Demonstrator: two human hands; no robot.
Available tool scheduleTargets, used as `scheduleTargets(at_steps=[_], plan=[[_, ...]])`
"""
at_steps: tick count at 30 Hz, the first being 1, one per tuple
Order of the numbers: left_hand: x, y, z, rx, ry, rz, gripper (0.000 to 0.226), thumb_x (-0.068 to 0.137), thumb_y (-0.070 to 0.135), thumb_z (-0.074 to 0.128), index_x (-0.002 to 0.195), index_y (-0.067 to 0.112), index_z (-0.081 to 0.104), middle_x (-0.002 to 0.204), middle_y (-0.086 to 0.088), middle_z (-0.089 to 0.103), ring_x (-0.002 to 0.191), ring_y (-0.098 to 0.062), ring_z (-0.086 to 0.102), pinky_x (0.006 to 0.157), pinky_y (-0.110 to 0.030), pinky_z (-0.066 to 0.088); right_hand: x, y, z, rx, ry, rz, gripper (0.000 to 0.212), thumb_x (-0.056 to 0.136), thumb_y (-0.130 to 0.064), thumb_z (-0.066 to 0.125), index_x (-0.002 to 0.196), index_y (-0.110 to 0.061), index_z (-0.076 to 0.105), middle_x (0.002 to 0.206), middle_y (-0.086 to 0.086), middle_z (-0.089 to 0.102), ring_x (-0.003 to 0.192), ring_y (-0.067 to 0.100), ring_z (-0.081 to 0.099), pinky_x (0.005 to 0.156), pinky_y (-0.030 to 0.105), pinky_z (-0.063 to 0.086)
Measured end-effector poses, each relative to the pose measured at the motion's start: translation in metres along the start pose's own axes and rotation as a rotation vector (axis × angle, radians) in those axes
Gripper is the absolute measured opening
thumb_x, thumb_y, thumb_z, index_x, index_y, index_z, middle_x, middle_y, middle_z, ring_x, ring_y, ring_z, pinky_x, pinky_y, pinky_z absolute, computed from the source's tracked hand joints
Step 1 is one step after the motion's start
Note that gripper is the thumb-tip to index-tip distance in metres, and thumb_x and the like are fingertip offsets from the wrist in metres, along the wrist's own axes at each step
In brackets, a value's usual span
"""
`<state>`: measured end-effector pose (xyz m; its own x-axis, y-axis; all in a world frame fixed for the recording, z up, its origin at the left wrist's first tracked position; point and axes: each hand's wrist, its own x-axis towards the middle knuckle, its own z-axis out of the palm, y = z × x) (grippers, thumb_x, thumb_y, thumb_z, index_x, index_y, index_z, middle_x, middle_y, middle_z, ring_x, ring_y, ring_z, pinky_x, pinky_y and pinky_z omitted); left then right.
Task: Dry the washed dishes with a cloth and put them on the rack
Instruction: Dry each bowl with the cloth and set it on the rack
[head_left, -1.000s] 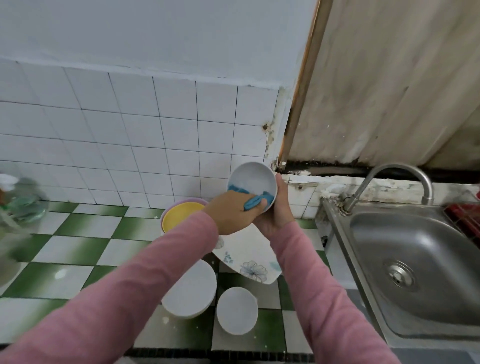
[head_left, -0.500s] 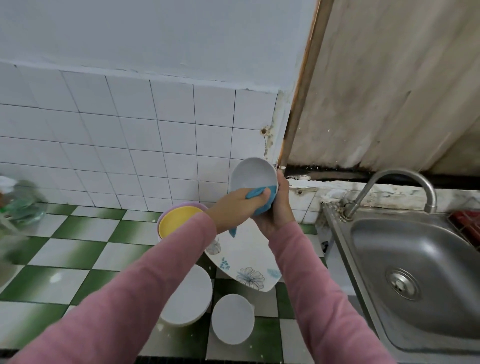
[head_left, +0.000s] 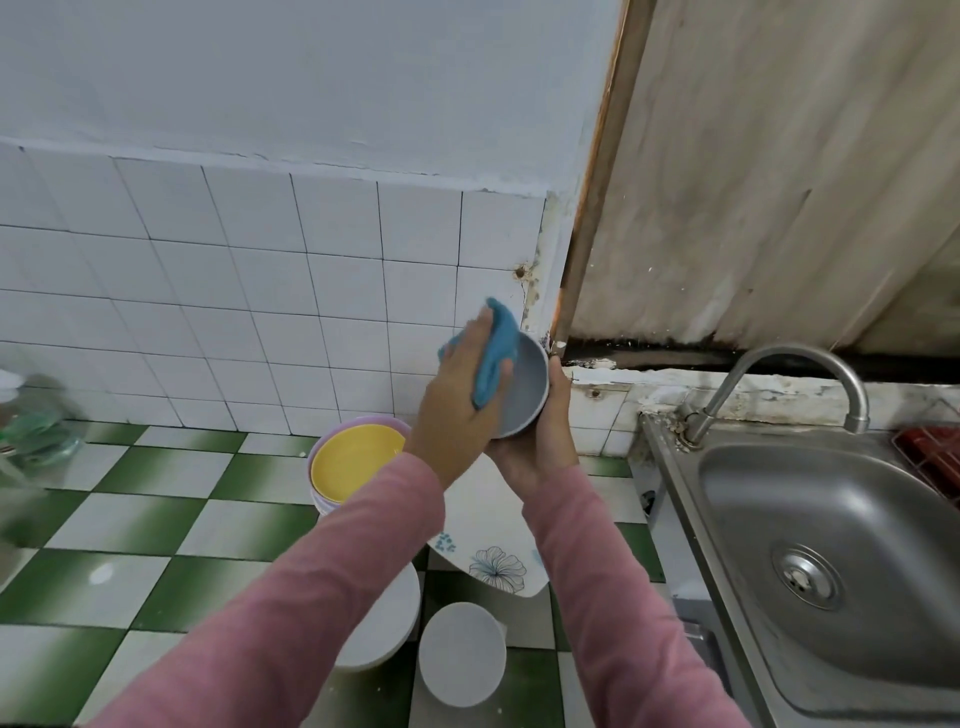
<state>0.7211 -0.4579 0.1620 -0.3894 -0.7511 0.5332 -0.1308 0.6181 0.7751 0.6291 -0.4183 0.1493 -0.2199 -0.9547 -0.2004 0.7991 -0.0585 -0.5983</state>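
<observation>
Bowl (head_left: 524, 391) cupped in right hand (head_left: 540, 441), left hand (head_left: 454, 410) gripping cloth (head_left: 497, 356) against its rim

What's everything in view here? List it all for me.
bowl: one, pale grey, held up, centre
cloth: one, blue, pressed to the bowl's rim
plates: stack, yellow on lilac, left of the hands
flowered plate: one, white, below the hands
upturned bowls: two, white, nearest the camera
sink: one, steel, right
tap: one, steel, behind sink
rack: one, red, far right edge
bottle: one, greenish, blurred, far left
left hand: one, grips cloth
right hand: one, holds bowl
</observation>
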Motion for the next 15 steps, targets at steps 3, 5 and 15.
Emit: scheduleTargets(at_steps=[3,5,15], plan=[[-0.006,-0.022,0.007,0.42,-0.26,0.149,0.069,0.099,0.048,0.025,0.155,0.017,0.0,0.164,0.003,0.0,0.152,-0.015,0.001,0.124,-0.031,0.003,-0.003,0.0,0.001,-0.005,-0.028,0.005,0.07,0.087,-0.062,0.051,0.131,-0.009,0.061,0.129,0.014,0.065,0.123,0.027,0.06,0.107,0.039,0.045],[-0.009,-0.025,0.006,0.584,-0.293,0.188,0.073,0.096,0.058,0.01,0.153,0.016,-0.009,0.161,0.003,-0.014,0.151,-0.014,-0.012,0.122,-0.029,-0.008,-0.005,0.0,-0.003,-0.022,-0.044,-0.01,0.071,0.083,-0.061,0.051,0.132,-0.01,0.06,0.13,0.014,0.065,0.125,0.026,0.059,0.108,0.038,0.044],[-0.006,-0.023,-0.006,0.77,-0.616,0.178,0.107,0.079,0.085,0.01,0.156,0.013,-0.007,0.164,-0.002,-0.008,0.152,-0.014,-0.005,0.122,-0.027,-0.007,0.002,-0.014,-0.01,-0.173,0.051,0.061,0.072,0.092,-0.067,0.042,0.13,-0.009,0.061,0.119,0.014,0.07,0.116,0.028,0.064,0.104,0.044,0.047]])
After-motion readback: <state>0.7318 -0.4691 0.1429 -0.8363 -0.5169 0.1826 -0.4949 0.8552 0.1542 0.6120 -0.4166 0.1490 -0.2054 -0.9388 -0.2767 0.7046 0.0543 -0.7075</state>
